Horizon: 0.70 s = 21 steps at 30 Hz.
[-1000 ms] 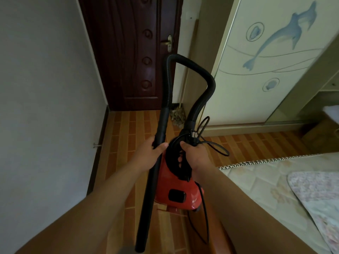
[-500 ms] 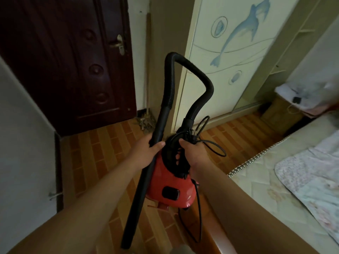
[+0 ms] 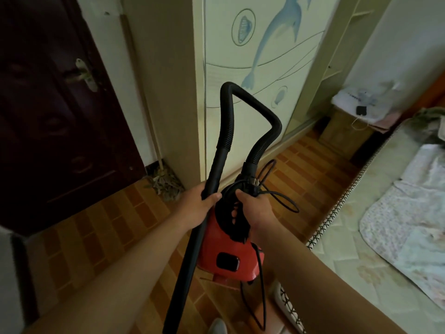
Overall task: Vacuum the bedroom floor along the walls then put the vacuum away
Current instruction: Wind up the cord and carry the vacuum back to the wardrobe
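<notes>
I count one red vacuum (image 3: 226,249), hanging between my two hands above the floor (image 3: 108,225), just in front of the wardrobe corner. It has one black tube (image 3: 192,239), one ribbed hose (image 3: 252,109) looping overhead, and one cord (image 3: 284,201) bundled at the handle with a loop sticking out to the right. My left hand (image 3: 197,203) is wrapped round the tube, fingers curled. My right hand (image 3: 257,208) grips the vacuum's black handle. Around it are one dark door (image 3: 48,116), one wardrobe (image 3: 240,56) with a dolphin, one bed (image 3: 361,237) and one nightstand (image 3: 344,133). Compared with half a second ago, both grips are unchanged, but the view has swung right. The door sits further left, the grey wall (image 3: 9,273) is a sliver, and more of the bed shows.
</notes>
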Tool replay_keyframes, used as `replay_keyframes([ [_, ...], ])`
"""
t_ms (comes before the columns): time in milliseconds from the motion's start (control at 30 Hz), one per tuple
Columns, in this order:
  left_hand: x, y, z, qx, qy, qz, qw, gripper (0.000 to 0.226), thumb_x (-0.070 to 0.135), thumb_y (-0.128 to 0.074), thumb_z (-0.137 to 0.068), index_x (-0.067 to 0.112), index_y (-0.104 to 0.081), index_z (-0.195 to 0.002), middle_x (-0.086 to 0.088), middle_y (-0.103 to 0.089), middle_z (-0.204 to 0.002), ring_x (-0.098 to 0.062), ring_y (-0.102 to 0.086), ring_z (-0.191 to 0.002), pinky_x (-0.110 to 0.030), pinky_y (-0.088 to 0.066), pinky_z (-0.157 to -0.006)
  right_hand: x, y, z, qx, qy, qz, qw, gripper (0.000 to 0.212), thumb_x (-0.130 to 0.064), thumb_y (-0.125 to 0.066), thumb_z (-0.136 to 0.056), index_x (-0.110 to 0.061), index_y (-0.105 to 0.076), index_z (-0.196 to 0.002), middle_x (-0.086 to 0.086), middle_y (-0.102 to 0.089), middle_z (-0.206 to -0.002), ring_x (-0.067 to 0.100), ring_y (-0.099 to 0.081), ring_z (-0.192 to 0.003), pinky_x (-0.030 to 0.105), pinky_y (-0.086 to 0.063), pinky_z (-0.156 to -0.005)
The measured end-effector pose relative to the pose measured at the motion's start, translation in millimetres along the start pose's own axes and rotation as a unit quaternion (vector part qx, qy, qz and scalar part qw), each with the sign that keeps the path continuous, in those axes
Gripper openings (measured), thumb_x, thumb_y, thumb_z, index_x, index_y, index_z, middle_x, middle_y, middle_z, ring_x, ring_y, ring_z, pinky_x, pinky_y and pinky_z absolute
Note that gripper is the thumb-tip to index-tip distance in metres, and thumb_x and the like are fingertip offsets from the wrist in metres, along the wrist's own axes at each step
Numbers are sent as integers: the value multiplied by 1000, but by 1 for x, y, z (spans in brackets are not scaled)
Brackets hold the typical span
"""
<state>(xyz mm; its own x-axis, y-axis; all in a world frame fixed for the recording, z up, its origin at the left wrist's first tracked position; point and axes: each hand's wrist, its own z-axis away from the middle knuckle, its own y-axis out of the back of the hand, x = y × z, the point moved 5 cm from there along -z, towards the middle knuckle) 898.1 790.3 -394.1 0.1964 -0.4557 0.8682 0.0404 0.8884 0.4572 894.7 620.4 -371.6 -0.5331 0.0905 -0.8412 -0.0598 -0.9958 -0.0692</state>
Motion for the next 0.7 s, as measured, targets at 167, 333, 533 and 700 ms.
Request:
replay_keyframes([
  [167, 28, 0, -84, -19, -26, -6, 999, 27, 41, -61, -102, 28, -62, -126, 6, -69, -109, -10, -65, -99, -32, -54, -86, -41, 3, -63, 35, 10, -14, 999, 14, -19, -60, -102, -6, -65, -107, 9, -60, -73, 18, -55, -55, 34, -47, -56],
  [333, 35, -9, -181, -69, -47, -2, 997, 27, 43, -63, -100, 32, -64, -125, 9, -70, -106, -11, -66, -97, -32, -56, -85, -74, 1, -130, 93, 8, -35, 995, 14, -18, -60, -102, -5, -65, -102, 8, -59, -70, 18, -54, -52, 34, -46, -53],
  [533, 51, -15, -290, -138, -73, -21, 988, 34, 45, -61, -100, 28, -63, -129, 6, -69, -109, -15, -66, -99, -31, -54, -83, -115, -4, -202, 176, 7, -52, 983, 13, -19, -61, -102, -6, -65, -102, 9, -60, -71, 18, -55, -53, 34, -48, -55],
  [700, 80, -25, -363, -182, -98, -25, 978, 31, 49, -60, -100, 28, -64, -122, 9, -67, -101, -13, -65, -91, -23, -47, -67, -151, 7, -240, 217, 14, -84, 973, 12, -19, -60, -103, -9, -65, -105, 9, -61, -75, 18, -56, -54, 35, -48, -56],
])
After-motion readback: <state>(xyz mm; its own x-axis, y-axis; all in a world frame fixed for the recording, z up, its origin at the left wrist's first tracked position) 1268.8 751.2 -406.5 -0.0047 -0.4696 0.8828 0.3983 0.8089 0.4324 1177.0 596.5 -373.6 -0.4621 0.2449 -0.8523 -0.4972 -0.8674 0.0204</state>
